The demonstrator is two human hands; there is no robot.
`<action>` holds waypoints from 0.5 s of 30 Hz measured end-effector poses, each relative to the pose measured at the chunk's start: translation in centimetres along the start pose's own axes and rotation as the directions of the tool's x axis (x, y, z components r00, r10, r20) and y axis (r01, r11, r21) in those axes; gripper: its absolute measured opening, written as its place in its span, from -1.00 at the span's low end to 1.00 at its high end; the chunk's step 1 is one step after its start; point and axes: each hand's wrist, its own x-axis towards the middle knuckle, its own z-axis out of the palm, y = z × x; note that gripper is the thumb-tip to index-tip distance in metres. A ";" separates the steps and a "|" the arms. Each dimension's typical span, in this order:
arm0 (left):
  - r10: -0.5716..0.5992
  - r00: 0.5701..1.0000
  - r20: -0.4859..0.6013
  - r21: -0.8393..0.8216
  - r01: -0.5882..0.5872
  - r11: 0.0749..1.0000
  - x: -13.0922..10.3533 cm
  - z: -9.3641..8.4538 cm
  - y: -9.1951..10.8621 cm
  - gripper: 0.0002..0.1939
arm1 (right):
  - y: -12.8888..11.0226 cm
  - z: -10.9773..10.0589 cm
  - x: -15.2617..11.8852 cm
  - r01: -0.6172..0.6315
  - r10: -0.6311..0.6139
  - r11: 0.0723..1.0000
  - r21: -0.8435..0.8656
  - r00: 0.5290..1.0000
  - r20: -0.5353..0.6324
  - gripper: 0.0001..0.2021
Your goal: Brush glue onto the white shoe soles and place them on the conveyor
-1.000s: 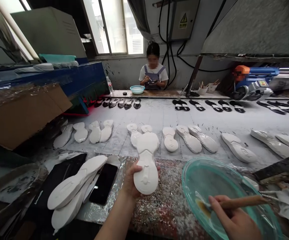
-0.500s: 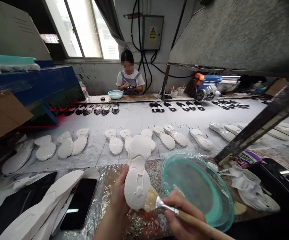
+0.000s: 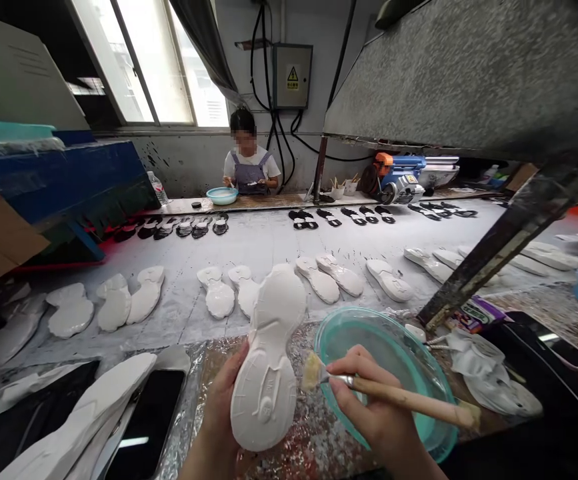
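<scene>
A white shoe sole [image 3: 267,373] is held nearly upright in my left hand [image 3: 221,390], fingers round its left edge and its moulded face toward me. My right hand [image 3: 376,400] grips a wooden-handled brush [image 3: 399,393]. The pale bristles point left, just right of the sole and apart from it. Beneath my right hand stands a turquoise bowl [image 3: 326,327] with clear plastic over its rim. Part of the bowl is hidden by my hand and the brush.
White soles [image 3: 219,293] lie in a row across the pale surface, with black sandal parts [image 3: 303,219] behind. To the left are stacked soles [image 3: 89,413] and a phone [image 3: 149,420]. A slanted post [image 3: 483,247] stands right. A co-worker [image 3: 251,163] sits opposite.
The sole has come nearer and lower, and the brush has moved off its edge to the right. My right hand has turned, so the handle lies flatter. The camera view has shifted slightly.
</scene>
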 end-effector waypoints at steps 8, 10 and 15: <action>0.031 0.994 -0.101 -0.078 -0.039 0.996 0.6 0.7 0.0 -0.59 | 1.0 0.6 -2.3 0.021 -0.022 0.995 -0.099 1.000 -0.016 -0.93; 0.069 0.991 -0.112 -0.074 -0.078 0.994 0.7 1.0 -0.1 -0.59 | 1.2 1.6 -3.1 0.102 -0.117 0.983 -0.151 0.989 -0.091 -0.85; 0.264 0.952 -0.154 -0.009 -0.269 0.963 1.2 0.1 -1.2 -0.59 | 0.5 5.2 -4.6 0.352 -0.380 0.904 -0.242 0.922 -0.076 -0.85</action>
